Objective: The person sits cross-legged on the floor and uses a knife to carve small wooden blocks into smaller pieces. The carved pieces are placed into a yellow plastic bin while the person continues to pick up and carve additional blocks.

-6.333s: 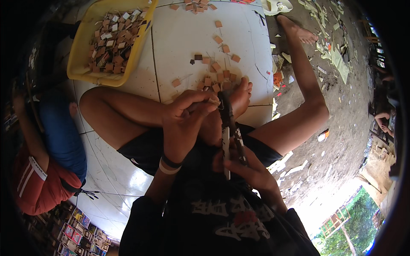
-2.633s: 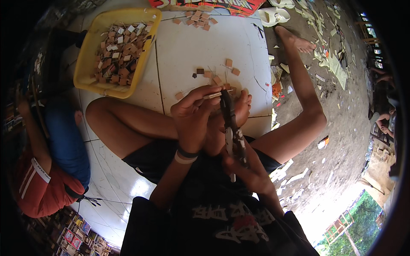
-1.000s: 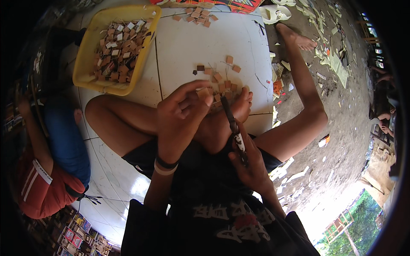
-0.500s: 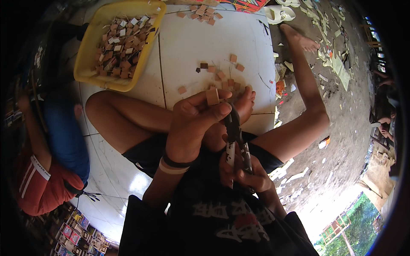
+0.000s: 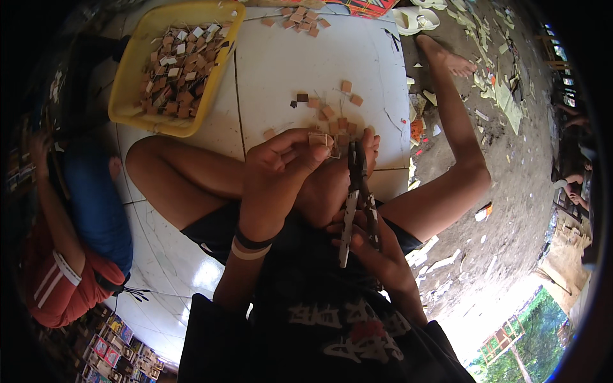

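Observation:
Between the thumb and fingers of my left hand (image 5: 274, 182) is a small square tile (image 5: 317, 138), held edge-up, with a thin bent wire by the fingertips. My right hand (image 5: 378, 254) grips the handles of dark pliers (image 5: 355, 161) with worn, chipped coating; the handles stand somewhat apart. The pliers' jaws point away from me, just right of the tile and separate from it. Beyond my hands, several brown square tiles (image 5: 327, 113), some with thin wires, lie loose on the white tiled floor (image 5: 274, 70).
A yellow basin (image 5: 118, 102) full of similar wired tiles stands at the far left. Another small tile pile (image 5: 300, 20) lies at the far edge. A person in a red shirt (image 5: 73, 287) sits at left. Scraps (image 5: 511, 105) litter the ground at right, near pale sandals (image 5: 415, 20).
The pliers have come away from the tile and now point more straight ahead. My left hand has shifted slightly left and turned the tile.

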